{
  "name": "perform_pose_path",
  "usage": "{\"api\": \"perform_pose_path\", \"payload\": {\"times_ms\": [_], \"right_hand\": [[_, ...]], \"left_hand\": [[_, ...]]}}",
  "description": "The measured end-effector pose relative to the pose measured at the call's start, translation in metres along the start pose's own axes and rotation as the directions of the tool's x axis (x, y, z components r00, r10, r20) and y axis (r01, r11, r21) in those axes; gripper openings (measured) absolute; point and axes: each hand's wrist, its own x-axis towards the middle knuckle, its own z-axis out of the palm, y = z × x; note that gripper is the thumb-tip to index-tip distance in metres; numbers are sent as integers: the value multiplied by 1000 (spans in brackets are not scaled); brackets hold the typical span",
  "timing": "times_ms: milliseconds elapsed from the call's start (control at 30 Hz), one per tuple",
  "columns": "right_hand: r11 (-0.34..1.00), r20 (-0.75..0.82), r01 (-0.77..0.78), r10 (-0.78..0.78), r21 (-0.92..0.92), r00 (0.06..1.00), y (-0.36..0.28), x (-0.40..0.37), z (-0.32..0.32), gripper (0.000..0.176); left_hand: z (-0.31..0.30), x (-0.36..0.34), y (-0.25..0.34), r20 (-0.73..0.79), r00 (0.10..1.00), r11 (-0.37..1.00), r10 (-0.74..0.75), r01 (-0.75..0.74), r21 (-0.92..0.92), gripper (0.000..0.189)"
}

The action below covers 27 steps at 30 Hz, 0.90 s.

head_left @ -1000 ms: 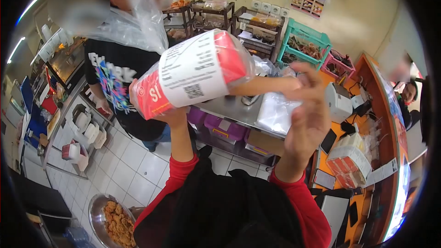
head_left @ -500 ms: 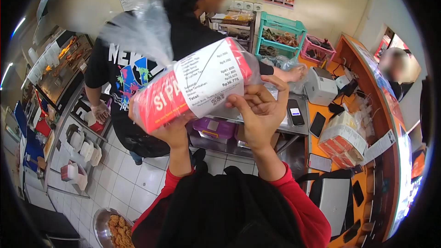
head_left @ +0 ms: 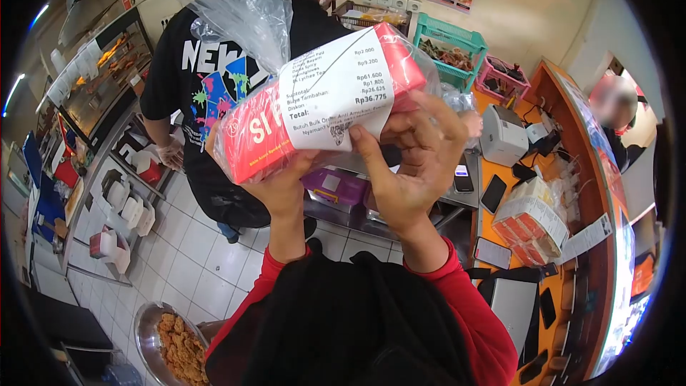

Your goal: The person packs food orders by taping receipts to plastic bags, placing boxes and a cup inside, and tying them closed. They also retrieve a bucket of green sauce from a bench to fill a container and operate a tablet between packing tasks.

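A red box in a clear plastic bag (head_left: 257,125) is held up in front of me, with the bag's gathered top sticking up at the left. A white printed receipt (head_left: 339,89) lies across the box. My left hand (head_left: 282,186) grips the package from below and behind, its fingers mostly hidden by it. My right hand (head_left: 411,161) pinches the receipt's lower edge between thumb and fingers at the package's right side.
A person in a black shirt (head_left: 214,93) stands just ahead. At the right, an orange counter (head_left: 493,225) holds phones, a white printer (head_left: 504,134) and another bagged package (head_left: 532,221). A metal bowl of fried food (head_left: 148,336) is at lower left.
The package has moved slightly up and to the right in view. My right hand has shifted a little to the right, its thumb still on the receipt. More of the metal bowl shows.
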Motion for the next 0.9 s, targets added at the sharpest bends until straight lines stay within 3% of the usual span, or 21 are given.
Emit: {"api": "perform_pose_path", "payload": {"times_ms": [67, 133, 200, 233, 300, 333, 367, 400, 433, 533, 567, 667, 700, 733, 767, 800, 833, 900], "right_hand": [[993, -21, -89, 88, -73, 996, -2, 1, 1, 56], [914, -153, 119, -191, -387, 969, 0, 10, -10, 41], [864, -95, 197, -269, -463, 958, -2, 14, -25, 24], [903, 4, 193, -208, -384, 978, -7, 12, -33, 19], [988, 149, -128, 139, -85, 979, -14, 15, -27, 23], [888, 245, -444, 407, 119, 880, -20, 14, -14, 24], [761, 278, -631, 580, 148, 766, -18, 20, -5, 20], [718, 307, -670, 605, 189, 735, -4, 20, 4, 23], [666, 331, -673, 587, 321, 739, 9, 16, 10, 24], [673, 261, -721, 675, 167, 690, 5, 10, 13, 28], [615, 283, -789, 757, -3, 589, 2, 14, 8, 31], [838, 150, -492, 532, -236, 833, 36, -13, 1, 20], [803, 144, -450, 536, -390, 832, 26, -10, -8, 15], [834, 118, -462, 514, -303, 850, 26, -18, -20, 18], [860, 91, -463, 489, -212, 867, 29, -29, -32, 22], [882, 62, -457, 466, -118, 883, 27, -37, -46, 27], [754, 177, -646, 624, 117, 761, 21, -45, -67, 34], [199, 377, -866, 839, 459, 393, 9, -61, -110, 53]], "left_hand": [[-5, 5, -5, -30, 996, 993, 90, -87, 86, 103], [-7, 11, -7, -68, 985, 978, 159, -147, 148, 104], [-10, 17, -6, -73, 965, 950, 251, -231, 210, 106], [-11, 21, -3, -58, 948, 925, 313, -290, 244, 106], [-9, 24, -2, -36, 921, 896, 387, -367, 249, 105], [-11, 21, 1, 28, 890, 829, 455, -434, 353, 101], [-11, 19, 6, 101, 854, 745, 511, -498, 443, 97], [-10, 17, 9, 175, 810, 649, 559, -560, 515, 93], [-8, 15, 7, 130, 837, 773, 531, -541, 331, 89], [-13, 6, 1, -34, 901, 853, 433, -398, 338, 109], [-22, -1, -4, -33, 922, 875, 386, -355, 329, 107], [-43, -13, -9, -38, 945, 929, 324, -311, 199, 92], [-47, -16, -7, -41, 947, 941, 318, -309, 137, 85], [-47, -15, -2, -114, 977, 976, 178, -190, -106, 75], [-52, -18, 5, -19, 990, 986, 142, -143, -84, 75], [-53, -21, 5, 107, 974, 979, 202, -200, -31, 67], [-53, -25, 6, 234, 937, 963, 259, -268, 6, 60], [-57, -33, -8, 481, 805, 928, 346, -369, -50, 50]]}}
